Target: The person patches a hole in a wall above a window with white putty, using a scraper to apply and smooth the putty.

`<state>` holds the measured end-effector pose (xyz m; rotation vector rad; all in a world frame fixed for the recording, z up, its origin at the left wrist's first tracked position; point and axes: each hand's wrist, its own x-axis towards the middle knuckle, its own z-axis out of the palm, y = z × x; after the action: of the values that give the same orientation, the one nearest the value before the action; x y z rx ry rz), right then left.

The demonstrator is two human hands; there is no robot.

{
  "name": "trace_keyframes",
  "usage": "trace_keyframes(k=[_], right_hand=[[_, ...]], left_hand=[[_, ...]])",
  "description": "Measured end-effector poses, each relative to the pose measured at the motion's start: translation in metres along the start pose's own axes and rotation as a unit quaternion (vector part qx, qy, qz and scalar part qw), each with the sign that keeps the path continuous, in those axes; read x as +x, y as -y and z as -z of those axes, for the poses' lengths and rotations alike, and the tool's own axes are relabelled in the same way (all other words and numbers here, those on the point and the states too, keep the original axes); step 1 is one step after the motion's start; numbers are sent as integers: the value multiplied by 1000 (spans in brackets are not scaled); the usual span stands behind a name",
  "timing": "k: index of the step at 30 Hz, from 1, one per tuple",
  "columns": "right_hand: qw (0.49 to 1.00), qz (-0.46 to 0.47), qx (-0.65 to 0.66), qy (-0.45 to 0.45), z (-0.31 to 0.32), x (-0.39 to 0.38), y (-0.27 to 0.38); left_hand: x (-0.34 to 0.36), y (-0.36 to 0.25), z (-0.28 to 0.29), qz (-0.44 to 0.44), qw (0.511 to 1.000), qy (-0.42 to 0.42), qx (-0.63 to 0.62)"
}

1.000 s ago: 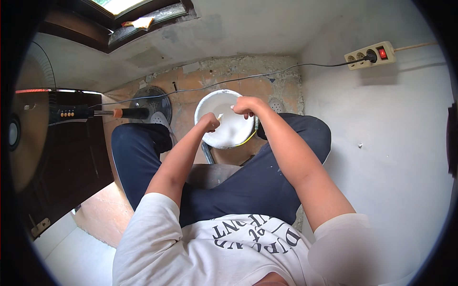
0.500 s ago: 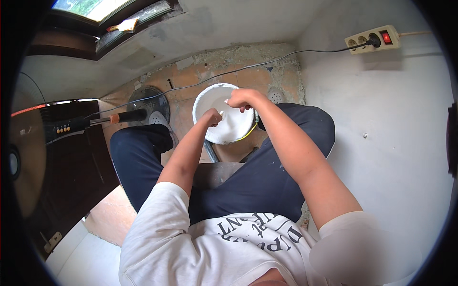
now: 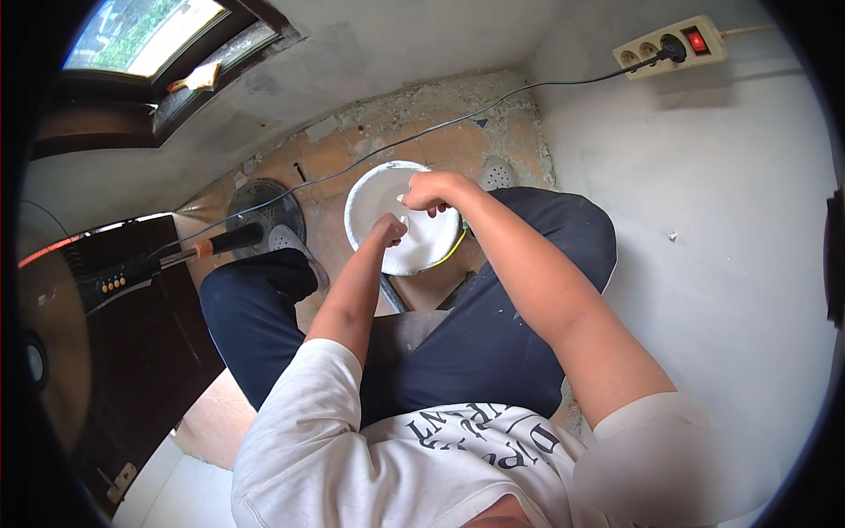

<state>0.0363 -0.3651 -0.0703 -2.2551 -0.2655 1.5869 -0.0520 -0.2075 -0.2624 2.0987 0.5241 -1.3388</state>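
Note:
A round bucket (image 3: 351, 204) with a white-smeared rim stands on the floor between my knees, white material (image 3: 426, 239) inside it. My left hand (image 3: 389, 231) hangs over the bucket's near left part, its fingers curled closed and white at the tips. Across from it, over the far right of the rim, my right hand (image 3: 431, 191) is bent down at the wrist with its fingers pinched together, also white at the tip. The two hands are a little apart. Whether either pinch holds a small white piece or the fingers are just coated, I cannot make out.
A black cable (image 3: 396, 143) runs from a power strip (image 3: 673, 48) on the right wall, passing beyond the bucket toward a pedestal fan (image 3: 114, 283) at left. The fan's round base (image 3: 280, 201) rests near my left shoe. A window (image 3: 145, 40) is at upper left.
The view has shifted slightly, so the bucket and floor sit a bit lower and further left. Both hands stay closed over the bucket, in nearly the same pose.

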Motion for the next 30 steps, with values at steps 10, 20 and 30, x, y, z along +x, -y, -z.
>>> trace_keyframes(k=[10,20,30], right_hand=[[1000,-9,-6,14,3,-4,4],[1000,7,5,16,2,-2,3],[1000,12,3,8,2,5,0]], left_hand=[[-13,-7,-1,-1,997,16,72],[-19,-1,16,26,961,51,269],[-46,1,23,55,976,76,198]])
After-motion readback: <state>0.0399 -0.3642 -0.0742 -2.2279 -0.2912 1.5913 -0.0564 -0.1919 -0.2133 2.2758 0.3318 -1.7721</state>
